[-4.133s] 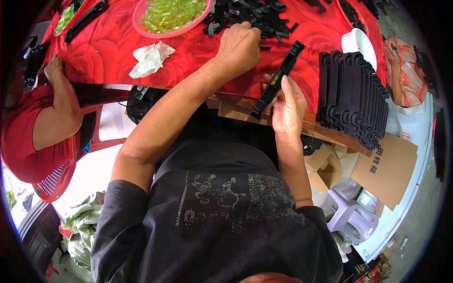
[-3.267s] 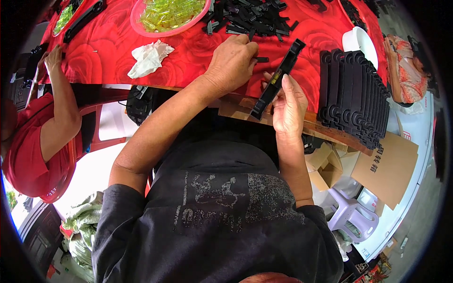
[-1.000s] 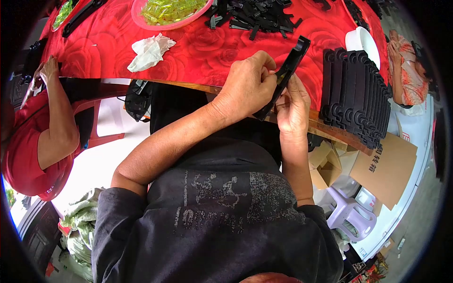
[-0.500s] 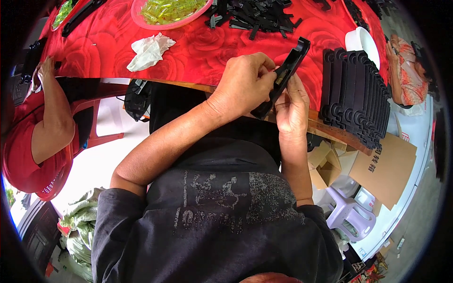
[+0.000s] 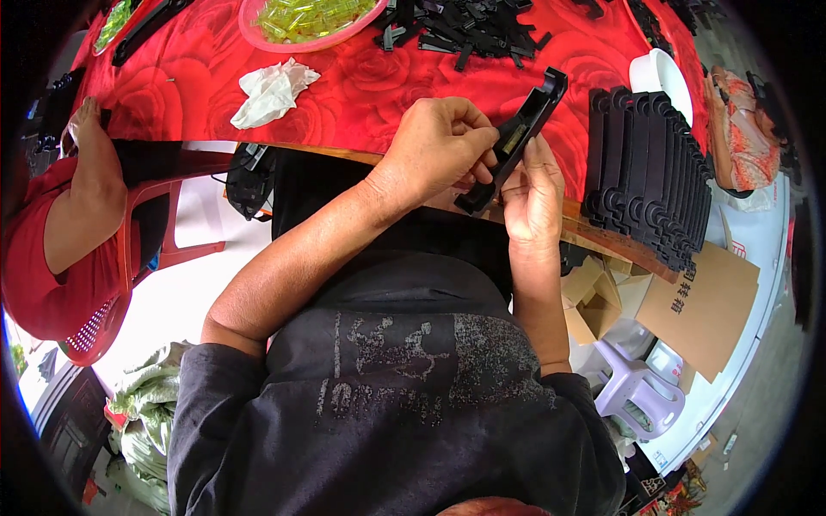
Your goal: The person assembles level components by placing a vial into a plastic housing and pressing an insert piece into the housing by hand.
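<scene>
A: The left hand (image 5: 437,146) was over the heap of small black pieces (image 5: 473,27) a few seconds ago; now it's down at the black bar (image 5: 532,116).

B: Is it gripping anything?

A: Hard to say. Its fingers are curled, thumb and forefinger close together beside the lower half of the bar. I can't tell whether something small is between them.

B: And the right hand (image 5: 535,193)?

A: Closed around the bar from the right side, thumb in front. The bar is tilted, top end to the right, above the near edge of the table, with a yellowish strip (image 5: 514,138) inside it.

B: What's around them?

A: A row of similar black bars (image 5: 645,163) to the right, just beside a white bowl (image 5: 677,86). Farther left on the red cloth (image 5: 370,95), a crumpled tissue (image 5: 273,93) and a pink bowl (image 5: 301,49) of yellow-green pieces (image 5: 314,15).
</scene>
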Demonstrator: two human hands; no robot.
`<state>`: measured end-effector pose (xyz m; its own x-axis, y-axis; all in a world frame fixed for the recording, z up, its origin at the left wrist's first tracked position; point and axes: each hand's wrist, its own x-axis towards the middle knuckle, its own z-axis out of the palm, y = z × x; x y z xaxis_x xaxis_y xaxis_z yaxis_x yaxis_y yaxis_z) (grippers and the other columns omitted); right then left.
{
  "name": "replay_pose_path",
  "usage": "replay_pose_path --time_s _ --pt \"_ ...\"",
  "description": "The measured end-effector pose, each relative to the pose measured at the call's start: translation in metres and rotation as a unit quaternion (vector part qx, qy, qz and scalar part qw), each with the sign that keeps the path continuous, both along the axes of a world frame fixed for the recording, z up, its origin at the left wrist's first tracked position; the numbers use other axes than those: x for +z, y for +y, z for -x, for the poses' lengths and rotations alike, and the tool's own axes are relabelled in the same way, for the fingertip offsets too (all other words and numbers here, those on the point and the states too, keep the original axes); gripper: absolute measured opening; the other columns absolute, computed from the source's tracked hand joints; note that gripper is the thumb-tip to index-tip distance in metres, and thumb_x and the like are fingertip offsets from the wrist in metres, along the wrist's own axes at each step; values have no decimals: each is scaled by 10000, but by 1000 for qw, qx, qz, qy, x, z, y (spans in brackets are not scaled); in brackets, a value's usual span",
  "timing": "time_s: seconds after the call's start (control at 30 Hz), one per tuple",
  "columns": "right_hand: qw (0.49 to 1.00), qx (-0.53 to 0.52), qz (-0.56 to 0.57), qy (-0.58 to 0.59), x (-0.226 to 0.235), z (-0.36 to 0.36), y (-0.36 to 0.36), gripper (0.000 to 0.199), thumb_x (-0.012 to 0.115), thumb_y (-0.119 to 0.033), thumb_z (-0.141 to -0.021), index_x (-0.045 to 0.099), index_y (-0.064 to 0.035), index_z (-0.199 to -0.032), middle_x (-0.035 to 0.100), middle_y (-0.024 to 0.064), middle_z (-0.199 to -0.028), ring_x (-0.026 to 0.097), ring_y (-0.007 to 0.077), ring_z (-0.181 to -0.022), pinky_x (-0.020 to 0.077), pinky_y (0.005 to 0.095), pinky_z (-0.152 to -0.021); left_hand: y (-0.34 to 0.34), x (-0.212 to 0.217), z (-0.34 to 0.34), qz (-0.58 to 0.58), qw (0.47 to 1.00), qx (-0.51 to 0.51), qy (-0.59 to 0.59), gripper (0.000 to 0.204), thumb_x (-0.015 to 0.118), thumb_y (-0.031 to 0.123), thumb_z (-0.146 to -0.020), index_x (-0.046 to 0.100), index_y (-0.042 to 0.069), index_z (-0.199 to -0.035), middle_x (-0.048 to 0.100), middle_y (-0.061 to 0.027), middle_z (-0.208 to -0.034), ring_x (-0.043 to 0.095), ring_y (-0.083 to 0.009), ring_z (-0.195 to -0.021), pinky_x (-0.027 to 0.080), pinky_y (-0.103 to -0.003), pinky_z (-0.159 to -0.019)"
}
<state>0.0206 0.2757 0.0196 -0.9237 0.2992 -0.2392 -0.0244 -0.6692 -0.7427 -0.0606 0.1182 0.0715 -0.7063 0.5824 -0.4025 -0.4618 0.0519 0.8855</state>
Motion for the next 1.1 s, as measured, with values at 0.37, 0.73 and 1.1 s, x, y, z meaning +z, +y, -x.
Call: replay_pose_path --time_s 0.37,0.73,1.1 --pt "999 9 22 23 3 -3 -1 260 513 -134 -997 553 -3 -1219 660 83 -1105 644 174 -1004 530 332 -900 3 -12 -6 54 966 37 252 169 641 107 -885 646 -56 -929 669 -59 -772 628 -88 -643 544 -255 -582" --pt "997 38 61 24 -1 -7 5 239 477 -180 -1016 571 2 -1139 672 109 -1047 662 191 -950 566 335 -853 -1 -13 5 41 957 21 285 118 588 58 -900 621 -44 -948 662 -74 -733 653 -112 -664 523 -258 -590" --pt "992 70 41 -97 27 -18 -13 388 514 -207 -1004 499 38 -1305 673 122 -1039 691 214 -861 599 302 -736 -21 10 32 84 875 -112 463 126 649 64 -844 647 3 -954 663 -157 -780 692 -262 -726 524 -345 -637"
